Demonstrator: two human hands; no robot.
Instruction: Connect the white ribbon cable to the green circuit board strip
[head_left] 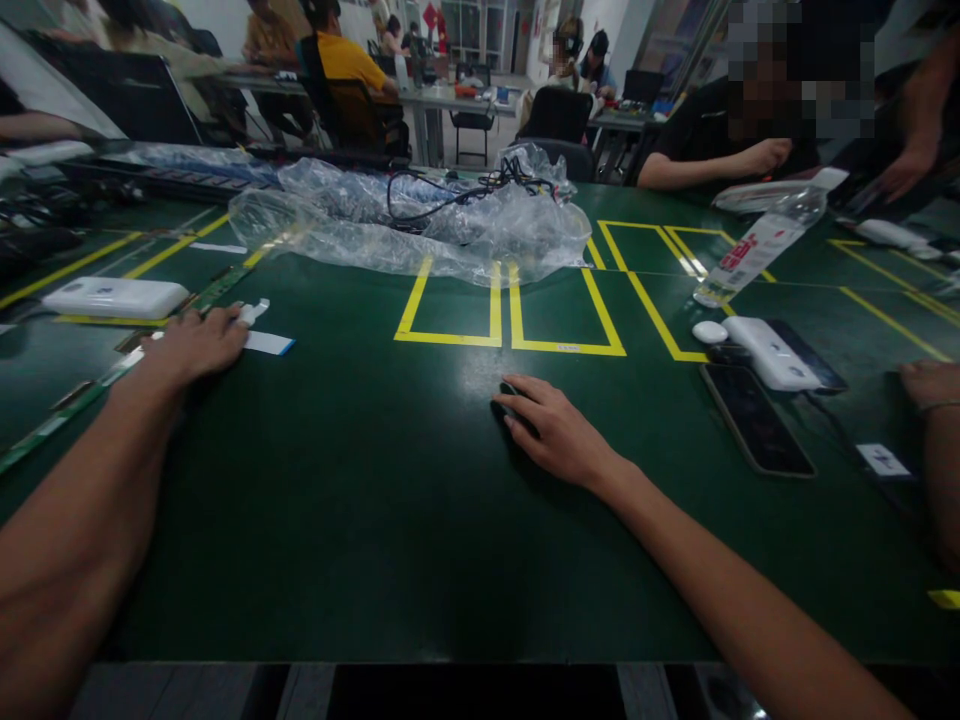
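"What are the hands doing?"

"The right hand (555, 430) rests on the green table (420, 520), fingers curled narrowly around a small dark item (509, 388). Whether it is pinched or merely touched, I cannot tell."

"And the left?"

"The left hand (202, 345) lies palm down across a slim green strip (49, 432), fingertips beside a small white piece (257, 312) and a blue-ended white ribbon (270, 343). The low palm probably steadies the strip; its grip is hidden."

"What surrounds them?"

"A white device (116, 298) sits just beyond the left wrist. Clear plastic wrap (450, 235) spreads across the far side, seemingly out of the hands' way, black cables (420, 215) bunched on top. At right, a phone (757, 420) lies flat near a second white device (772, 355), probably parked there for easy reach."
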